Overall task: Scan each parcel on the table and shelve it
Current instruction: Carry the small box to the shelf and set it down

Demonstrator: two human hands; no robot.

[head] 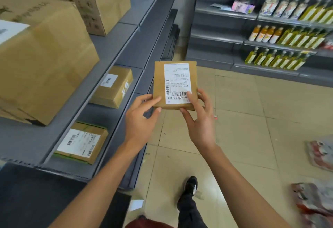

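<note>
I hold a small flat brown parcel (159, 76) with a white barcode label in front of me, above the floor beside the grey shelves. My left hand (139, 119) grips its near left corner. My right hand (198, 121) holds the near right edge, thumb on the label. Two small labelled parcels lie on a lower shelf (108, 117) to the left: one (113, 87) further off, one (82, 143) nearer.
Big cardboard boxes (41, 62) fill the upper shelf at left. Across the tiled aisle, a shelf unit (270, 47) carries bottles. Plastic-wrapped packs (319, 155) lie on the floor at right. A dark surface (36, 197) is at bottom left. My shoe (191, 185) is below.
</note>
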